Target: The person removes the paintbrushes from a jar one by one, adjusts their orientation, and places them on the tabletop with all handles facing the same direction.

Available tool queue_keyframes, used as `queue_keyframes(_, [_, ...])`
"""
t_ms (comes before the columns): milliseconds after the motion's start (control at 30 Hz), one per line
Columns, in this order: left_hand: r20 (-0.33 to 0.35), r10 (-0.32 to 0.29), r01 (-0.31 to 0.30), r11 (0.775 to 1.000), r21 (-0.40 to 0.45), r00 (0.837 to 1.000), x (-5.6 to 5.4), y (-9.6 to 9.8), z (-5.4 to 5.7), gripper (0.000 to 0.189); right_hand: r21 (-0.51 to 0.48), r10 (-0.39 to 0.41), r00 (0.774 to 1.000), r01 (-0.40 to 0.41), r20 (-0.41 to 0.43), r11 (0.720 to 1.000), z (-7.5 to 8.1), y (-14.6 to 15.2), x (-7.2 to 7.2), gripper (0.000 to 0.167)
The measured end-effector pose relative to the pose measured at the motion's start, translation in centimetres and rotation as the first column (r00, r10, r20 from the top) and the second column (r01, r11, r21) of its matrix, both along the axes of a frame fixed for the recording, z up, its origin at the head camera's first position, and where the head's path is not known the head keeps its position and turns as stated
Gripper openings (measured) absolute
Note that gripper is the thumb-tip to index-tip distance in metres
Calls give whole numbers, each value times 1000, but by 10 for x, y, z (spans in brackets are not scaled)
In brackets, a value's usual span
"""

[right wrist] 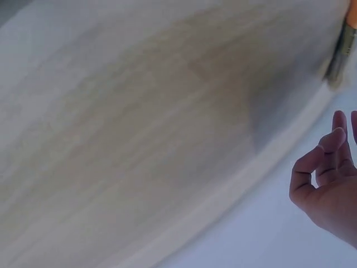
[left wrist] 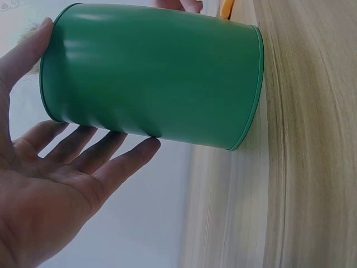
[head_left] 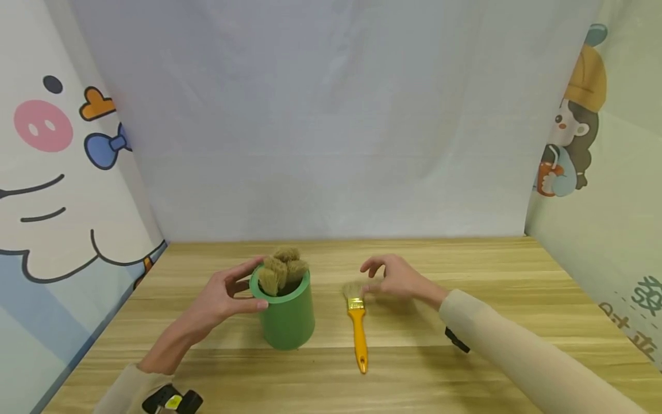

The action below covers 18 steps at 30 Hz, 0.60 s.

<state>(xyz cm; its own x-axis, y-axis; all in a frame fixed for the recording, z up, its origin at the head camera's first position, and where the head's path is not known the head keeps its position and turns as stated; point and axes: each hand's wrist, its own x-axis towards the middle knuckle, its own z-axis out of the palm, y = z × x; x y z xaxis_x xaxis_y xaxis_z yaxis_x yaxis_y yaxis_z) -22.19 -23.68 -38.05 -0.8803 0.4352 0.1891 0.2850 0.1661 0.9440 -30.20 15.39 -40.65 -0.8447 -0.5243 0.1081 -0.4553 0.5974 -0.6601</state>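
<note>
A green cylindrical holder (head_left: 287,322) stands upright on the table, with several tan bristle heads (head_left: 281,270) poking out of its top. My left hand (head_left: 227,296) holds it from the left, thumb near the rim and fingers against the far side. In the left wrist view, the fingertips touch the smooth wall of the holder. To its right lies a paintbrush (head_left: 359,333) with a yellow-orange handle towards me, a gold ferrule and pale bristles pointing away. Beside those bristles my right hand (head_left: 395,279) hovers with loosely bent fingers and holds nothing.
The light wood-grain table (head_left: 439,374) reaches back to a pale cloth wall (head_left: 331,144). Cartoon-printed panels stand on the left (head_left: 46,172) and right (head_left: 595,218). Black straps with small devices (head_left: 173,399) sit at the wrists.
</note>
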Motion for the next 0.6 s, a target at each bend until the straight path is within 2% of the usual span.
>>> queue_keyframes(300, [4,1,-1,1000,8,1000,0,0,0,84,-48,41,995,-45,-89,998,19,-1,8,31])
queue_keyframes(600, [10,-2,2,1000,1,1000,0,-1,0,85,-63,63,992,-69,-106,996,35,-10,21,27])
